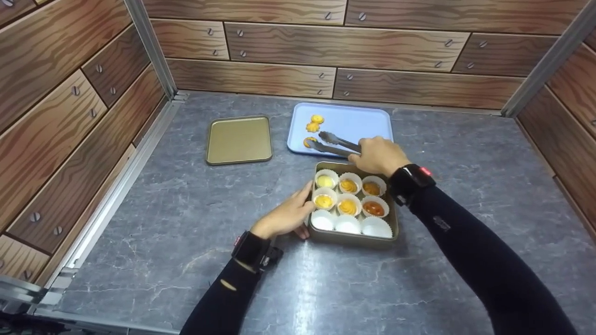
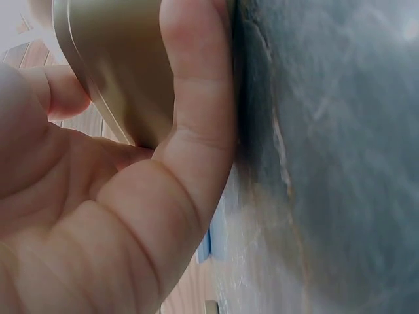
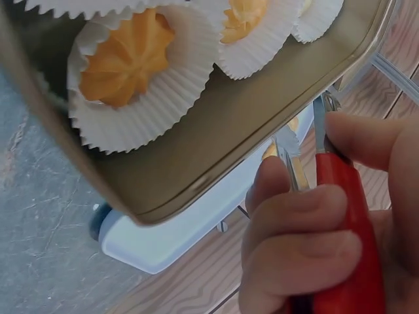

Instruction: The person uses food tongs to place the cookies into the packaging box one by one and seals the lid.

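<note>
My right hand (image 1: 379, 156) grips a pair of tongs (image 3: 347, 222) by its red handle, above the back of a gold tin (image 1: 354, 239). The tongs' grey tips stand apart over a blue tray (image 1: 368, 121), one tip overlapping a small golden cookie (image 1: 308, 141). Two more cookies (image 1: 316, 119) lie close together behind it. Against the tin's left side, my left hand (image 1: 288, 214) rests with its fingers along the outer wall and its thumb at the rim. White paper cups fill the tin; piped cookies (image 3: 127, 59) sit in the back and middle rows, and the front cups (image 1: 347, 224) look empty.
A flat gold lid (image 1: 240, 139) lies on the grey marbled table (image 1: 209, 279), left of the tray. Wood-patterned panels (image 1: 344, 46) with metal corner posts enclose the back and sides.
</note>
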Available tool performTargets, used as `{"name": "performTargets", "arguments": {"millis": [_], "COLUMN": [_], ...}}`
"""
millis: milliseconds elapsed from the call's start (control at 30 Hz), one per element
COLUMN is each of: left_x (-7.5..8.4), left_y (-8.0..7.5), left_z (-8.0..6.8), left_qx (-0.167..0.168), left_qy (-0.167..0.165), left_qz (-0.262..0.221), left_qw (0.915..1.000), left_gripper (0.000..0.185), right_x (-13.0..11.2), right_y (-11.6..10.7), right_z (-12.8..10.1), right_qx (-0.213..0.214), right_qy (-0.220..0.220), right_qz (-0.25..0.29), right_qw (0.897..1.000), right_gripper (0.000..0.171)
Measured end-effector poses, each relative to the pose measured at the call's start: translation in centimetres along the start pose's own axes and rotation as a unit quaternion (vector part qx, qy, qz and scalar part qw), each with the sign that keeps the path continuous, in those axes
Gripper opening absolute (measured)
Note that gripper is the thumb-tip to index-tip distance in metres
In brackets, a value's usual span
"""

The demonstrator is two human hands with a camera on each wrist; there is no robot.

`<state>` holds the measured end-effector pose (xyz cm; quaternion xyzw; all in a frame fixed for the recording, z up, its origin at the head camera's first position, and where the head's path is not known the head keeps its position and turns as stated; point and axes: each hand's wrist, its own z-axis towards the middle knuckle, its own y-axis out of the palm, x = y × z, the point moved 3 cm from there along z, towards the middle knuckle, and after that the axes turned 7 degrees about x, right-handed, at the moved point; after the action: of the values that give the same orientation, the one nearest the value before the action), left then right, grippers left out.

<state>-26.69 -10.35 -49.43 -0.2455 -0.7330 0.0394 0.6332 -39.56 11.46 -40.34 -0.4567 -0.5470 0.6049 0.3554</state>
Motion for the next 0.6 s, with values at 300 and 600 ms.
{"name": "performTargets", "arguments": {"millis": [300, 600], "left_x": [0.06, 0.02], "left_y": [-0.06, -0.03], "left_z": [0.00, -0.01], "left_qx": [-0.002, -0.003], "left_qy": [0.004, 0.002], "left_qz": [0.004, 0.001], "left_qw": [1.0000, 1.0000], "left_gripper": [0.073, 0.073], "right_x": [-0.83, -0.79], "right_y": [0.06, 0.25], "right_z": [0.49, 0.54], "right_qx": [0.020, 0.028], "right_qy": [-0.014, -0.017], "right_qz": [-0.020, -0.033], "right_qw": [0.999, 0.999], "right_gripper": [0.045, 0.043]}}
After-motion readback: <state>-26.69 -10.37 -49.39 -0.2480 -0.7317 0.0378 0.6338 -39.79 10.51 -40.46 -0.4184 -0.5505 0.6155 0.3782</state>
